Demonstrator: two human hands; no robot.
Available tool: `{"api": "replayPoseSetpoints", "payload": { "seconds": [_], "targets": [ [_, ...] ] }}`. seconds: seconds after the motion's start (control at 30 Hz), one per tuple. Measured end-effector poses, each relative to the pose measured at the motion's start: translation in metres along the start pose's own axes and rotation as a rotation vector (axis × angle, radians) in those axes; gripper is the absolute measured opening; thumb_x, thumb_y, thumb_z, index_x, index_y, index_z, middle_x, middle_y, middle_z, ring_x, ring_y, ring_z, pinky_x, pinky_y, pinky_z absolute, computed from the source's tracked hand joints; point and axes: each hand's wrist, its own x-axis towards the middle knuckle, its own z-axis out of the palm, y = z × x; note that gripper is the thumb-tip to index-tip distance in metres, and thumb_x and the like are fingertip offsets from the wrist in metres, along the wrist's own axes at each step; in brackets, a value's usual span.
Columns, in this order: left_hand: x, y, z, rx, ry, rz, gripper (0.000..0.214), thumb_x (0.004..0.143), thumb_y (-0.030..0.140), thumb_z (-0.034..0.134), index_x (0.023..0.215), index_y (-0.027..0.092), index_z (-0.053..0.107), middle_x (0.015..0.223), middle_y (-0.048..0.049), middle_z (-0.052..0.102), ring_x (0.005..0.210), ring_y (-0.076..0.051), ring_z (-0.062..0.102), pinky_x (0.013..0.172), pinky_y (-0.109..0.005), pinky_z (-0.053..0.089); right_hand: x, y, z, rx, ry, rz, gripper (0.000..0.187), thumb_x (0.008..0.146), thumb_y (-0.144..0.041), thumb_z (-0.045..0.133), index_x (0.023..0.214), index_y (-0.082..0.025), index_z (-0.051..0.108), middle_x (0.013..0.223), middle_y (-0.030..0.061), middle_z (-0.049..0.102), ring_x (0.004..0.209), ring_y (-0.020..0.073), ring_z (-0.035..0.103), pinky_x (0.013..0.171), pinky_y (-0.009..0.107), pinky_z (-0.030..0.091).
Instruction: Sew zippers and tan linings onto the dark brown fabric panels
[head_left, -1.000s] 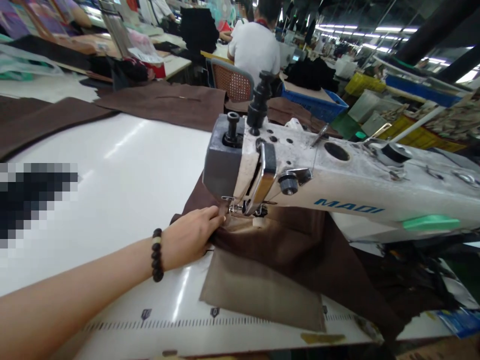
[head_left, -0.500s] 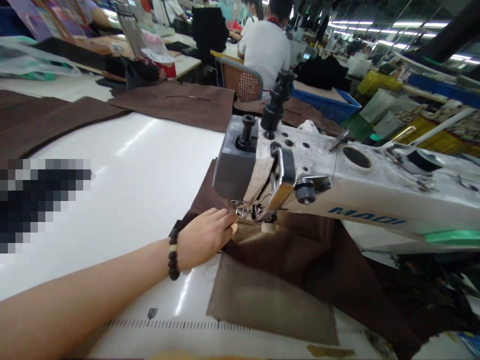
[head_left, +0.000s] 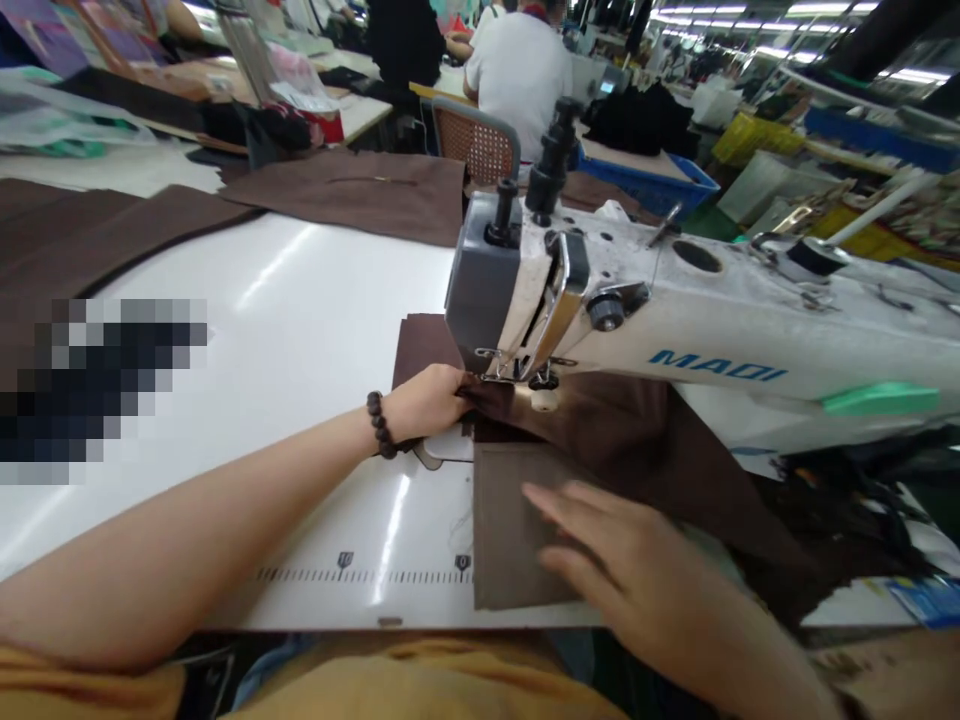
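A pixelated patch [head_left: 105, 390] blurs whatever lies on the white table [head_left: 300, 290], left of the brown fabric [head_left: 427, 340].

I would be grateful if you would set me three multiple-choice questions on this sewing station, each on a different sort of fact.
1. Where is the left hand, with its dark beaded bracelet?
A. On the dark brown fabric, beside the needle area of the white industrial sewing machine
B. On the machine's green tab
C. Inside a blue crate

2. What colour is the rectangular fabric panel under the right hand?
A. Bright yellow
B. White
C. Greyish brown

3. What state is the right hand in?
A. Clenched in a fist
B. Open, fingers spread
C. Holding scissors

Answers:
1. A: the fingers reach the fabric's edge by the needle area.
2. C: the panel shows greyish brown beside the darker fabric.
3. B: the fingers lie apart over the panel.
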Motion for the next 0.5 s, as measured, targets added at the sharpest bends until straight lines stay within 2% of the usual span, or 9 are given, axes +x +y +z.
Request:
{"api": "replayPoseSetpoints", "payload": {
  "seconds": [0.07,0.13,0.2,0.27,0.37,0.43,0.5],
  "targets": [
    [0.000,0.000,0.001,-0.007,-0.018,0.013,0.027,0.079,0.006,0.046,0.093,0.014,0.066,0.091,-0.0032,0.068,0.086,-0.017,0.063,0.076,-0.020,0.046,0.028,-0.015,0.021,-0.037,-0.099,0.059,0.042,0.087,-0.026,0.050,0.128,-0.018,0.046,0.108,0.0110,0.061,0.097,0.0237,0.059,0.081,0.034,0.050],
    [0.000,0.000,0.002,-0.002,-0.020,0.016,0.026,0.080,0.007,0.047,0.095,0.014,0.066,0.093,-0.0040,0.068,0.089,-0.018,0.062,0.078,-0.022,0.046,0.050,-0.022,0.034,-0.074,-0.119,0.151,0.052,0.085,-0.027,0.055,0.132,-0.015,0.040,0.105,0.0142,0.062,0.094,0.0272,0.061,0.080,0.038,0.049],
    [0.000,0.001,0.003,0.007,-0.012,0.015,0.022,0.081,0.011,0.049,0.097,0.014,0.065,0.094,-0.0042,0.067,0.090,-0.019,0.062,0.078,-0.023,0.046,0.063,-0.021,0.037,-0.055,-0.089,0.157,0.060,0.081,-0.030,0.060,0.134,-0.014,0.036,0.109,0.0161,0.060,0.099,0.0288,0.059,0.083,0.039,0.047],
    [-0.002,0.003,0.004,0.023,0.004,0.024,0.020,0.081,0.018,0.056,0.099,0.014,0.064,0.094,-0.0044,0.067,0.090,-0.020,0.062,0.076,-0.023,0.046,0.066,-0.014,0.036,-0.002,-0.046,0.114,0.064,0.079,-0.030,0.063,0.135,-0.015,0.035,0.116,0.0154,0.057,0.106,0.0280,0.055,0.089,0.038,0.043],
    [-0.007,0.009,0.008,0.074,0.047,0.041,0.030,0.073,0.023,0.068,0.100,0.012,0.062,0.093,-0.0072,0.066,0.087,-0.022,0.062,0.073,-0.025,0.048,0.065,-0.007,0.035,0.071,-0.002,0.065,0.065,0.076,-0.031,0.066,0.133,-0.017,0.038,0.121,0.0128,0.054,0.111,0.0265,0.051,0.094,0.037,0.040],
    [-0.011,0.012,0.013,0.106,0.071,0.055,0.031,0.066,0.017,0.072,0.094,0.010,0.062,0.092,-0.0099,0.065,0.086,-0.025,0.062,0.075,-0.030,0.048,0.064,-0.005,0.036,0.112,0.003,0.058,0.062,0.075,-0.031,0.066,0.130,-0.016,0.041,0.120,0.0126,0.055,0.110,0.0262,0.052,0.094,0.036,0.039],
    [-0.015,0.015,0.017,0.113,0.084,0.076,0.024,0.064,0.007,0.069,0.087,0.009,0.062,0.090,-0.0114,0.065,0.085,-0.026,0.061,0.078,-0.034,0.047,0.063,-0.004,0.037,0.144,-0.008,0.079,0.057,0.075,-0.032,0.066,0.126,-0.014,0.047,0.113,0.0124,0.059,0.104,0.0252,0.055,0.090,0.034,0.041]
  ]
}}
